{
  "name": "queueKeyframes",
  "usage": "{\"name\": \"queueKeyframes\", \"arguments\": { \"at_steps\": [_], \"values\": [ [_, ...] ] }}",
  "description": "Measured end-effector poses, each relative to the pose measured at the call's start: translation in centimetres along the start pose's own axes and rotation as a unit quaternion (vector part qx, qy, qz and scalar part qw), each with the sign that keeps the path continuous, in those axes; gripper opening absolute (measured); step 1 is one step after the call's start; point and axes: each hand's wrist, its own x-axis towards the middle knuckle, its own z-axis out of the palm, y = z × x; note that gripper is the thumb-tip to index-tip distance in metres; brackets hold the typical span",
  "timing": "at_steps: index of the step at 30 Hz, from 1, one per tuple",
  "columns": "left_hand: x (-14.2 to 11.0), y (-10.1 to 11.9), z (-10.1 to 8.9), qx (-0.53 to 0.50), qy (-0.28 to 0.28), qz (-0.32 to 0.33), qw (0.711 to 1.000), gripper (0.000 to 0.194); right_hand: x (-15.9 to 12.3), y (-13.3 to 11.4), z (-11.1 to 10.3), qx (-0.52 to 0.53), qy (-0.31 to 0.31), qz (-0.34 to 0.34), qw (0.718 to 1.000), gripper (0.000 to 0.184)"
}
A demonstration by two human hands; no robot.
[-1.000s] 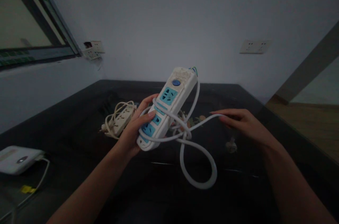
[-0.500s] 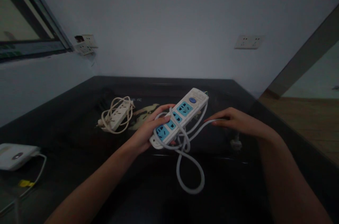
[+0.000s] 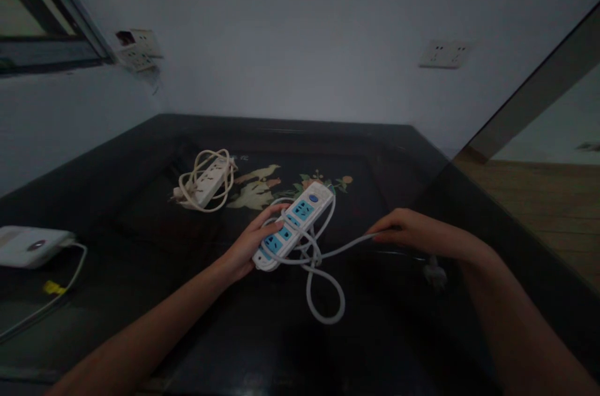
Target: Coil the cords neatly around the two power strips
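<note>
My left hand (image 3: 248, 246) grips the near end of a white power strip (image 3: 294, 224) with blue sockets and a round blue button, low over the black table (image 3: 140, 208). Its white cord (image 3: 323, 277) is looped loosely round the strip and hangs in a loop toward me. My right hand (image 3: 407, 232) pinches a run of that cord to the right of the strip. The cord's plug (image 3: 434, 272) lies on the table just under my right wrist.
A second, cream power strip wrapped in its own cord (image 3: 205, 180) lies at the back left. A white device with a cable (image 3: 30, 246) sits at the left edge. Wall sockets (image 3: 443, 54) are on the back wall. A flower design marks the tabletop.
My left hand has lowered the strip from tilted up in the air down close to the tabletop. My right hand has followed downward, still on the cord.
</note>
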Motion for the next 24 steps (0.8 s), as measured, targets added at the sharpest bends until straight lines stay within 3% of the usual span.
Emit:
{"name": "queueKeyframes", "arguments": {
  "at_steps": [6, 9, 17, 21, 22, 24],
  "values": [
    [0.1, -0.4, -1.2, 0.140, 0.030, 0.035, 0.989, 0.057, 1.4, 1.0, 0.9, -0.024, -0.006, -0.005, 1.000, 0.024],
    [0.3, -0.2, -2.0, 0.269, 0.037, 0.073, 0.960, 0.058, 2.1, 1.7, 1.4, -0.045, 0.013, 0.003, 0.999, 0.025],
    [0.2, 0.4, -4.6, 0.568, 0.023, 0.161, 0.807, 0.050, 2.8, 3.7, 3.6, -0.108, 0.125, -0.025, 0.986, 0.023],
    [-1.8, 1.2, -3.3, 0.641, 0.084, 0.272, 0.713, 0.043, 2.9, 5.0, 4.9, -0.103, 0.151, -0.042, 0.982, 0.022],
    [-2.5, 1.4, -2.5, 0.646, 0.048, 0.306, 0.698, 0.042, 3.0, 5.2, 5.1, -0.099, 0.151, -0.046, 0.982, 0.021],
    [-3.8, 1.7, -0.8, 0.663, -0.097, 0.349, 0.655, 0.051, 3.2, 5.6, 5.6, -0.096, 0.155, -0.052, 0.982, 0.021]
  ]
}}
